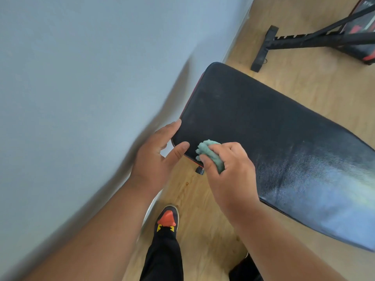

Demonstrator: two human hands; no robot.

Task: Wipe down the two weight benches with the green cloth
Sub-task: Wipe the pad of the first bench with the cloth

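Note:
A black padded weight bench [263,128] with red edging runs from the centre to the lower right. My right hand [229,171] grips a bunched green cloth [209,154] and holds it against the pad near its left corner. My left hand [158,157] rests at that corner, fingers straight along the pad's edge and thumb on the top surface. A second bench [361,29], black with red markings, stands at the top right, only partly in view.
A grey wall [81,88] fills the left side, close to the bench end. The second bench's black floor bar [263,49] lies on the wooden floor [203,220]. My shoe [168,218] and dark trouser leg stand below the hands.

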